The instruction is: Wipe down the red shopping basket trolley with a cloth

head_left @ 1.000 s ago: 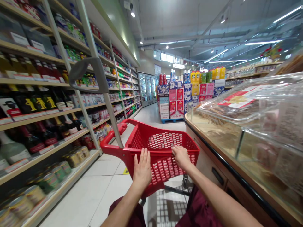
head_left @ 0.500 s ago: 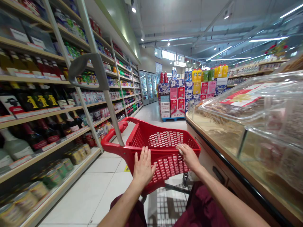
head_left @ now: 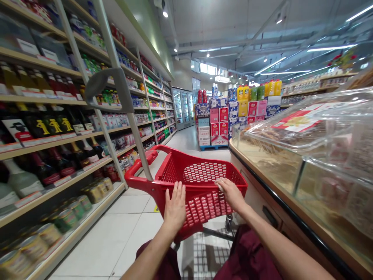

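A red plastic shopping cart (head_left: 201, 206) with perforated basket walls stands sideways right in front of me. My left hand (head_left: 175, 206) lies flat with stretched fingers against the near side wall of the basket, fingertips near its rim. Farther right, my right hand (head_left: 230, 193) has its fingers bent over the same rim, pinching a small crumpled white tissue (head_left: 219, 184), mostly hidden by the fingers. Past my left hand is the cart's red handle (head_left: 136, 166). A metal pole (head_left: 140, 136) with a grey plastic loop (head_left: 124, 91) rises beside it.
Shelves (head_left: 70, 177) of bottles and cans line the left side. Close on the right is a display counter (head_left: 268, 179) topped with clear plastic packages (head_left: 309, 116). Stacked drink boxes (head_left: 219, 120) stand on a blue pallet (head_left: 214, 147) ahead, with glass-door fridges (head_left: 182, 107) beyond.
My left thumb, earlier spread out to the right, is now drawn in against the hand. My right hand has slid slightly left along the rim. The cart stays in place.
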